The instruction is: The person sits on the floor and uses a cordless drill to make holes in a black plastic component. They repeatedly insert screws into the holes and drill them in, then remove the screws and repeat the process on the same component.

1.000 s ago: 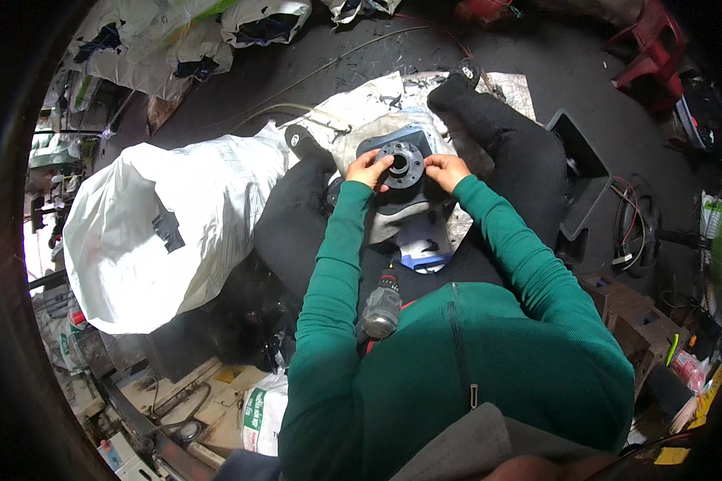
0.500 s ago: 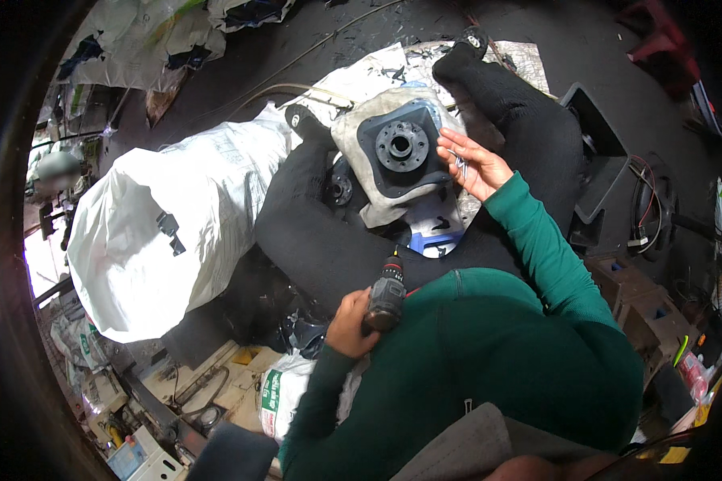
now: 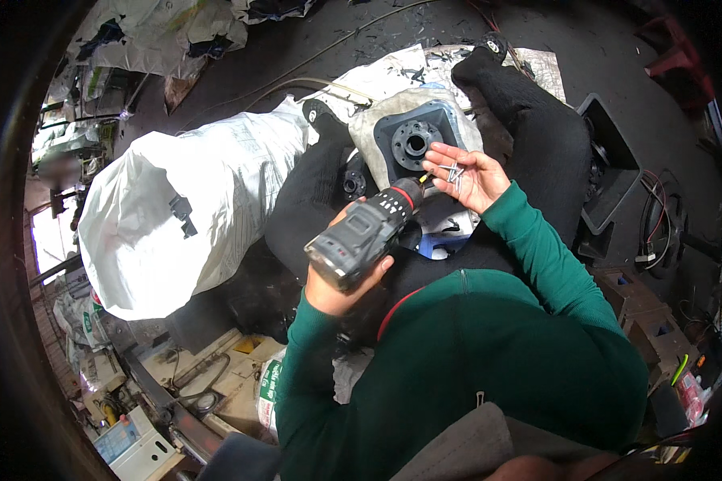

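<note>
My left hand (image 3: pixel 329 295) is wrapped round a dark grey cordless drill (image 3: pixel 354 239), its red-ringed chuck and bit pointing away from me toward the right hand. Palm up, my right hand (image 3: pixel 483 183) holds several slim silver screws (image 3: pixel 455 175); its fingers are stretched out. Just beyond the hands, a black round flange (image 3: pixel 407 135) with a central hole sits in a square, dark blue-grey part (image 3: pixel 383 127). A greyish padded cloth (image 3: pixel 364 138) lies under that part, between my legs. The bit's tip is close to the right fingers; whether it touches anything, I cannot tell.
A large white sack (image 3: pixel 128 240) lies open on the left. To the right stand a black bin (image 3: pixel 618 180) and a coil of cable (image 3: pixel 659 210). Another black round part (image 3: pixel 353 184) rests beside my left leg; a blue plastic piece (image 3: pixel 445 245) lies near my lap.
My left hand has raised the drill from my lap, forward and up toward the flange. My right hand has turned further palm up, showing the screws more plainly.
</note>
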The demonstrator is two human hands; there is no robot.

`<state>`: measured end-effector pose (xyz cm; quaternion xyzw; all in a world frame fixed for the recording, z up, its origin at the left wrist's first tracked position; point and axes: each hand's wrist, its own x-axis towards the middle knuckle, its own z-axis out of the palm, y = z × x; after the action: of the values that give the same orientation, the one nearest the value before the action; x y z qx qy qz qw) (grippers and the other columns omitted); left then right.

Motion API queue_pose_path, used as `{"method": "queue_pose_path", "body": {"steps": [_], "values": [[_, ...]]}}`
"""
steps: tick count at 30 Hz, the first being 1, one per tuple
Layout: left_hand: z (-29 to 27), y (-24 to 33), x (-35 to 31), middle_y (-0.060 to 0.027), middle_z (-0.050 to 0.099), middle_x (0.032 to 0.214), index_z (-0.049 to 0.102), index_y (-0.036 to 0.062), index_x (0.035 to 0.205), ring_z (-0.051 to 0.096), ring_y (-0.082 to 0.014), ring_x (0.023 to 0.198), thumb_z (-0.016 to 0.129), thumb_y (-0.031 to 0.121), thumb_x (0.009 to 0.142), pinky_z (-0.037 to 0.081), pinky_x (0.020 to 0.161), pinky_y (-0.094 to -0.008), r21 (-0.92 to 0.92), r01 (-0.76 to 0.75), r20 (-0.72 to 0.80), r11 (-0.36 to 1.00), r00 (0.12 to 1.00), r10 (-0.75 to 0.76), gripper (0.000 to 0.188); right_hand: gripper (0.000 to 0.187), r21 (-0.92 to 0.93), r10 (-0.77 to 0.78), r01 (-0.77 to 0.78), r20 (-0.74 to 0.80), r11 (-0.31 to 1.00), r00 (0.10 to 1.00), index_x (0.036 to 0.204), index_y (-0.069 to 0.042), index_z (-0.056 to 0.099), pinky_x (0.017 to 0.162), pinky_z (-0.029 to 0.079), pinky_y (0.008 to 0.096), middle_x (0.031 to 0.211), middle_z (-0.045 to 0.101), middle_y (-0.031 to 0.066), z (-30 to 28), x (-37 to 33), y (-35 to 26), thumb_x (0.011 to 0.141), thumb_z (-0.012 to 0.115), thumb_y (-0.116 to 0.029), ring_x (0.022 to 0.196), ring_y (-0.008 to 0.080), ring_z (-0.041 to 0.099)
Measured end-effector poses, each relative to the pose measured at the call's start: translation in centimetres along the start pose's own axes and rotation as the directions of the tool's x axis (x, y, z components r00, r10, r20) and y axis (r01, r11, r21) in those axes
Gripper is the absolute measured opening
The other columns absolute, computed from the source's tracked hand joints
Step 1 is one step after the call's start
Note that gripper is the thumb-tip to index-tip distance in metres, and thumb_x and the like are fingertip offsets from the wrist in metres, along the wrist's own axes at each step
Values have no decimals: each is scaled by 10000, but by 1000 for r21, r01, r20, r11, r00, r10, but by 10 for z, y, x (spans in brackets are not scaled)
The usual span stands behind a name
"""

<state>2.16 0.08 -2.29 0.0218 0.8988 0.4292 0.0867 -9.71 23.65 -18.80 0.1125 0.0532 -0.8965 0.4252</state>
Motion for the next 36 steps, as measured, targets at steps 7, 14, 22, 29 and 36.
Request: {"method": "queue_pose_path", "body": {"steps": [7,14,22,29,36], "values": [[12,-2,22,-149,557,1261,545,37,1233,571,-291,1133,786,120,685,462,963,-357,161,-91,85,983,993,79,605,518,-27,18,-18,-10,999,1000,1371,70,368,936,526,437,1325,505,220,2,-2,1,891,442,-112,1248,336,494],[5,1,25,-143,568,1243,560,48,1213,576,-293,1124,771,131,701,469,955,-363,160,-99,-3,982,995,100,560,438,-254,81,-103,-94,962,992,1338,49,431,802,589,329,1195,598,161,6,-1,-2,935,502,-106,1063,233,630],[3,-6,25,-131,571,1236,594,87,1167,550,-287,1160,750,134,697,474,954,-368,507,-281,107,815,959,264,497,287,-286,155,-195,-154,938,976,1217,-8,527,747,602,295,1096,630,116,5,3,5,970,526,-154,952,194,670],[9,-15,15,-167,519,1296,572,81,1172,542,-311,1170,762,119,675,476,952,-376,415,-275,140,867,961,238,534,183,28,88,-84,-179,996,980,1113,-8,551,787,613,371,1148,621,168,5,4,12,979,494,-119,1052,270,640],[8,-23,11,-158,537,1275,573,70,1161,544,-297,1168,755,107,685,480,947,-364,425,-259,121,867,966,229,511,137,-72,61,-77,-203,994,977,1062,-29,545,763,619,350,1113,634,163,8,5,14,967,523,-125,1026,256,653]]}}
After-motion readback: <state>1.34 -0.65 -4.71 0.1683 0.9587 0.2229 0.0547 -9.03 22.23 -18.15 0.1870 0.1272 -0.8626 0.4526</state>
